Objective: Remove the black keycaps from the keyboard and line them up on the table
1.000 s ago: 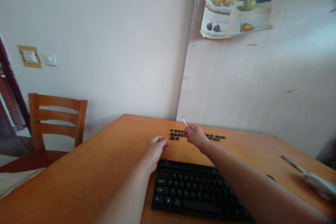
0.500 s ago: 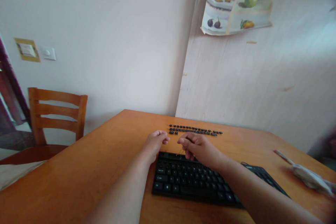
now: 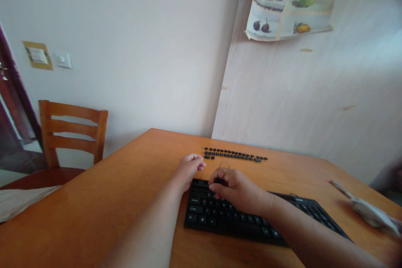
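A black keyboard lies on the orange wooden table. My right hand is closed over the keyboard's upper left keys, pinching a thin wire keycap puller that sticks up from my fingers. My left hand rests on the table just left of the keyboard's top corner, fingers curled shut with nothing visible in them. Beyond both hands, several loose black keycaps lie in rows on the table near the wall.
A wooden chair stands at the table's left side. A whitish object lies at the right edge of the table. A fruit poster hangs on the wall, and light switches sit at the left.
My right hand drew back from the row of keycaps to the keyboard's upper left keys, carrying the wire puller. My left hand stayed curled in nearly the same spot.
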Demonstrator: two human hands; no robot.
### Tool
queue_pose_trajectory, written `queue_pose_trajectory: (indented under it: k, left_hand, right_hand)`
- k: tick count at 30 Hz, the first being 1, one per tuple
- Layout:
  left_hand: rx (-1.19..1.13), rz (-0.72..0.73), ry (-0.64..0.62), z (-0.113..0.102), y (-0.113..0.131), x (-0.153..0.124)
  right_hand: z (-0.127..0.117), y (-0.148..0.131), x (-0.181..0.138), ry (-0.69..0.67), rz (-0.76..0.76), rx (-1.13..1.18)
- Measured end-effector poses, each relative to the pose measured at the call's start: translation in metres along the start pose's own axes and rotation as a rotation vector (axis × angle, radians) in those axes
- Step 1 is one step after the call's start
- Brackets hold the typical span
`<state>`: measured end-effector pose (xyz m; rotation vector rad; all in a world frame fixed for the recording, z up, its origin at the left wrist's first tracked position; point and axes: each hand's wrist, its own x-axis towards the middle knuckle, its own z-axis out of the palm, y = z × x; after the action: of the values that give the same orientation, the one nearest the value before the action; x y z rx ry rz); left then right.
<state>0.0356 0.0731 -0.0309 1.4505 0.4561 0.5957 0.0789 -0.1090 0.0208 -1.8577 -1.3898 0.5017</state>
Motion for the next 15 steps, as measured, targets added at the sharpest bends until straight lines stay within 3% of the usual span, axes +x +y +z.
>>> queue_pose_trajectory:
  k: [11,15]
  left_hand:
    - [0.001,0.002,0.001,0.0006,-0.0029,0.0032]
    - [0.008,0.008,-0.011,0.0013,-0.0061,0.0059]
  right_hand:
    - [0.0057,-0.0002,0.0057,-0.045,-0.011,-0.062]
    - [0.0065,0.0007,0.0076,0.005,-0.021,-0.115]
